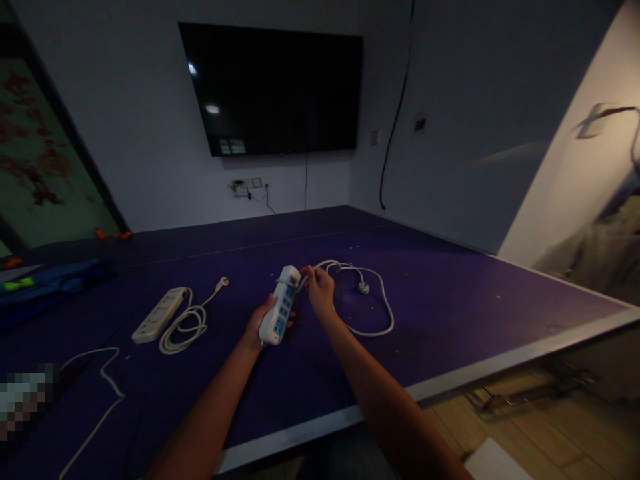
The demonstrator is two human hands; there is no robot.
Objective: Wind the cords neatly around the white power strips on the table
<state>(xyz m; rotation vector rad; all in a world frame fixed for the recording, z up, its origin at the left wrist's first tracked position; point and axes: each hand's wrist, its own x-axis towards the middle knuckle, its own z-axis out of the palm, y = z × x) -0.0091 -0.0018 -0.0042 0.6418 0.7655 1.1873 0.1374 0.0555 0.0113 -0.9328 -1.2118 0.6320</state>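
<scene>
A white power strip [281, 308] with blue sockets is held at a tilt above the purple table [440, 320]. My left hand [263, 319] is closed around its lower half, the thumb on the near side and fingertips showing at the right edge. Near the strip's upper end, my right hand [321, 290] pinches its white cord [299, 285]. A turn of the cord lies across the strip's top end. The rest of the cord loops over the table to the right, and its plug [363, 288] rests inside the loop.
A second white power strip [159, 316] lies to the left with its coiled cord [183, 332] and plug [223, 283]. A thin white cable [107, 373] runs near a pixelated patch. Blue cloth [60, 283] lies far left. The table's white edge [520, 348] crosses the right front.
</scene>
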